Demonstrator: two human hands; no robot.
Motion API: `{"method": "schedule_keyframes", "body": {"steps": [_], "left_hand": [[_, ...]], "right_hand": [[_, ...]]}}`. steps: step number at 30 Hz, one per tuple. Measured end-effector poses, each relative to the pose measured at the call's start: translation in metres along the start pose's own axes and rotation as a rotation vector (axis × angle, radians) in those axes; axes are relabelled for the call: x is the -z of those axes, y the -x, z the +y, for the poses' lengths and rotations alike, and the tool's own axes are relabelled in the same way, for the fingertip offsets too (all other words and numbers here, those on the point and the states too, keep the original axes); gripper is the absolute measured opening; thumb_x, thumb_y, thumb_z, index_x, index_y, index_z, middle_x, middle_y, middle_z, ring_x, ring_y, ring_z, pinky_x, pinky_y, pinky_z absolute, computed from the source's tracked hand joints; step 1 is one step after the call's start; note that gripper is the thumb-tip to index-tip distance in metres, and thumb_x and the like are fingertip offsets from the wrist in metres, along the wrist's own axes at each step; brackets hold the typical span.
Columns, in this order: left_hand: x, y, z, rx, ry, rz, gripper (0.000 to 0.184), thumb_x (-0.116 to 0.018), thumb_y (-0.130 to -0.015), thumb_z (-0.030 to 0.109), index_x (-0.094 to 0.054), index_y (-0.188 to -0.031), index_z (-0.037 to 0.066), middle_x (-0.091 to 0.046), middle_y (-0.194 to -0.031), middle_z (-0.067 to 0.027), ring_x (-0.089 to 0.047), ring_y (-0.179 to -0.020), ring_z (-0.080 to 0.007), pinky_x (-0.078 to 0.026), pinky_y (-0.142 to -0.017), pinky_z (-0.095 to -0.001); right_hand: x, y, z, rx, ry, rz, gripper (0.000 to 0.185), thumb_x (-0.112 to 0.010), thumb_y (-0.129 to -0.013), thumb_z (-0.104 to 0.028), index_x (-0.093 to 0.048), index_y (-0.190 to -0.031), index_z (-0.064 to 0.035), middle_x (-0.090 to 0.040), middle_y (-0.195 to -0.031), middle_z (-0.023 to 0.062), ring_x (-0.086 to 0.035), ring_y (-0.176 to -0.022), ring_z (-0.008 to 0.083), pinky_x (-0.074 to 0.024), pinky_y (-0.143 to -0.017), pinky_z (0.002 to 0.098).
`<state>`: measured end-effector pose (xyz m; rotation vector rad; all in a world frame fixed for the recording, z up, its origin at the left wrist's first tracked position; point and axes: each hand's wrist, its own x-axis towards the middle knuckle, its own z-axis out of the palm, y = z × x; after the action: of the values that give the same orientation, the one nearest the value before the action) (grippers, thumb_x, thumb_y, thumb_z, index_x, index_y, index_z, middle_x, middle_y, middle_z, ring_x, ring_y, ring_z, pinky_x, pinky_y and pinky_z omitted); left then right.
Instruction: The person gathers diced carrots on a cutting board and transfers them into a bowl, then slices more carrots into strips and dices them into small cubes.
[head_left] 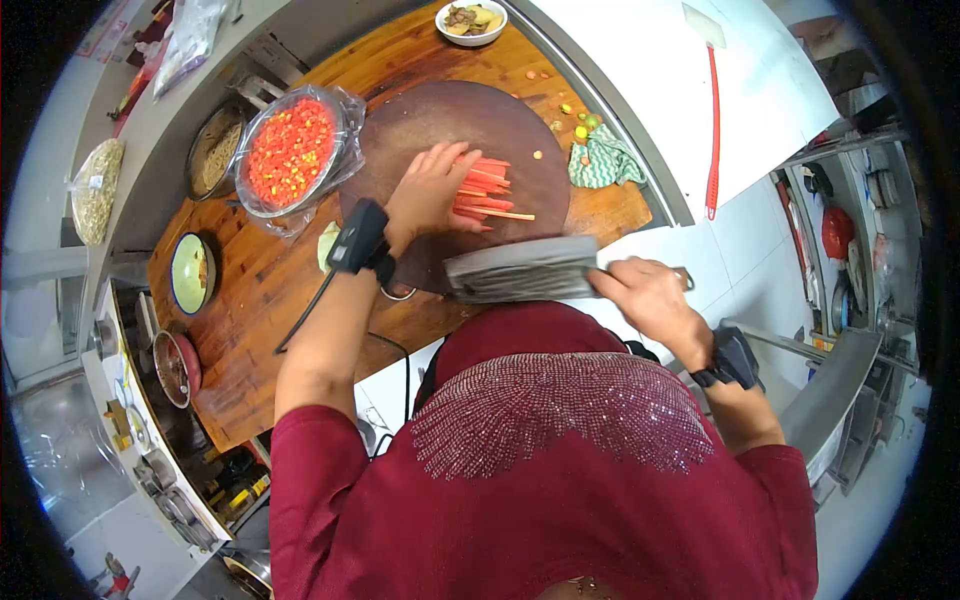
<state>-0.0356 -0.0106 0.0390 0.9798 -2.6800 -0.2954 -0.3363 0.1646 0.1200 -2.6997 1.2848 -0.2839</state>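
My left hand (428, 192) rests on the round dark chopping board (420, 115). Its thumb and fingers close around one end of a bundle of red carrot strips (487, 187), whose other ends point right. A broad cleaver (525, 268) is in my right hand (648, 300), my fingers wrapped round its handle. The blade, slightly blurred, is held nearly level at the board's near edge, apart from the strips.
Left of the board stands a plastic-lined bowl of diced red and yellow pieces (292, 150). A green checked cloth (606, 160) lies at the right, a white food bowl (471, 22) at the back. More bowls (190, 273) line the wooden table's left side.
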Motion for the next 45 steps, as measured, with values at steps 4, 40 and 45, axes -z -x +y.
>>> {"method": "schedule_keyframes", "body": {"steps": [4,40,45], "left_hand": [[-0.012,-0.002,-0.002,-0.136,-0.224,-0.183,0.087,-0.068,-0.07,0.056,-0.038,-0.135,0.007,-0.043,-0.13,-0.018,-0.038,-0.123,-0.0347,-0.026,-0.106,-0.0471],[-0.049,0.032,0.05,0.784,-0.151,0.449,0.026,-0.049,-0.089,0.024,-0.056,-0.108,0.006,-0.058,-0.109,-0.01,-0.052,-0.106,-0.0284,-0.037,-0.091,-0.0426],[-0.055,0.033,0.05,0.773,-0.214,0.503,0.02,-0.053,-0.085,0.018,-0.057,-0.103,0.011,-0.057,-0.107,-0.0067,-0.053,-0.103,-0.0264,-0.038,-0.089,-0.0408]], "right_hand": [[0.004,0.05,0.017,-0.107,-0.038,0.154,0.037,-0.06,-0.07,0.0,-0.055,-0.106,-0.0072,-0.056,-0.081,0.0081,-0.061,-0.07,0.0245,-0.0504,-0.06,0.0347],[-0.024,-0.124,-0.006,-0.311,-0.358,-0.176,0.056,-0.046,-0.091,-0.015,-0.024,-0.143,-0.0173,-0.06,-0.096,0.0275,-0.06,-0.083,0.0449,-0.0476,-0.074,0.0516],[-0.015,-0.142,-0.002,-0.246,-0.201,-0.315,0.064,-0.05,-0.088,-0.009,-0.02,-0.144,-0.0165,-0.061,-0.085,0.0286,-0.059,-0.08,0.0448,-0.0472,-0.072,0.0501]]}}
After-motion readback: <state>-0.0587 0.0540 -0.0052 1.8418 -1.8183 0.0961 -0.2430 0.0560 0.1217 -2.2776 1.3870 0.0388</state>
